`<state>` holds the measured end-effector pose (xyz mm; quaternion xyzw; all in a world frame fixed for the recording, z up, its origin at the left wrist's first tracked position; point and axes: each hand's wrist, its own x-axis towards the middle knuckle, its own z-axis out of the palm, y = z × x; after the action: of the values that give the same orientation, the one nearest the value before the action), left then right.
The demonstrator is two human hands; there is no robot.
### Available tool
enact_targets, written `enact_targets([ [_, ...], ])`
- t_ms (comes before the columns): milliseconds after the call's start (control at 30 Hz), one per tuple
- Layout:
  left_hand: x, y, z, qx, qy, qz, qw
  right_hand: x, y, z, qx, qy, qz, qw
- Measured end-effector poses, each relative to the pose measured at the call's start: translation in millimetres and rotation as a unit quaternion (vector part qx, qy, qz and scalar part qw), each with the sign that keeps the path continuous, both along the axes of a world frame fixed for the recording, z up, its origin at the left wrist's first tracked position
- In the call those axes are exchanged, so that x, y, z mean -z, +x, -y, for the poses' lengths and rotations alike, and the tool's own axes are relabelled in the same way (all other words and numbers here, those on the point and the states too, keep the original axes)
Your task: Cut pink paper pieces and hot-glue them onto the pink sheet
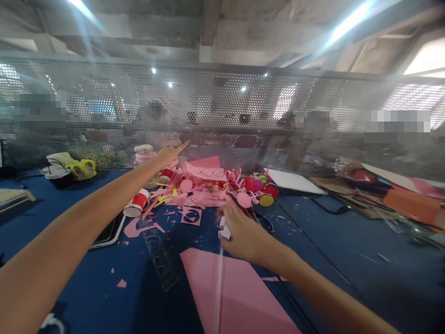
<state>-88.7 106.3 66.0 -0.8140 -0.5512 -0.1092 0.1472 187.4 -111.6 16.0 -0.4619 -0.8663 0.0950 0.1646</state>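
My left hand (168, 157) reaches far across the table, its index finger stretched toward the perforated screen, beside a stack of pinkish rolls. It holds nothing that I can make out. My right hand (239, 234) is closed around a small white object (225, 230), whose kind is unclear. Below that hand a long, pale, narrow strip (219, 287) runs down over a large pink paper sheet (245, 294). A small pink square (191, 215) with a dark round outline lies left of the right hand. A clear stencil ruler (158, 255) is nearer to me.
Pink paper scraps and cut circles (208, 197) are heaped at the back. A red-and-white cup (137, 202) lies on its side by a white-edged tablet (109, 232). At right are a white slab (295, 181) and cardboard (368, 199). A perforated screen (215, 102) stands behind.
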Motion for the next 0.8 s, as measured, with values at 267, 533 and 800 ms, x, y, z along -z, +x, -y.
enact_targets([
  [267, -24.8, -3.5, 15.1, 0.076, -0.225, 0.017, 0.971, 26.6, 32.0, -9.4, 0.069, 0.014, 0.161, 0.984],
  [533, -0.7, 26.8, 59.4, 0.193, -0.377, 0.342, 0.839, 38.7, 29.9, -11.2, 0.058, 0.002, 0.073, 0.996],
  [800, 72.4, 41.1, 78.9, 0.147, -0.203, 0.528, 0.811, 35.3, 51.8, 7.4, 0.241, 0.158, 0.019, 0.957],
])
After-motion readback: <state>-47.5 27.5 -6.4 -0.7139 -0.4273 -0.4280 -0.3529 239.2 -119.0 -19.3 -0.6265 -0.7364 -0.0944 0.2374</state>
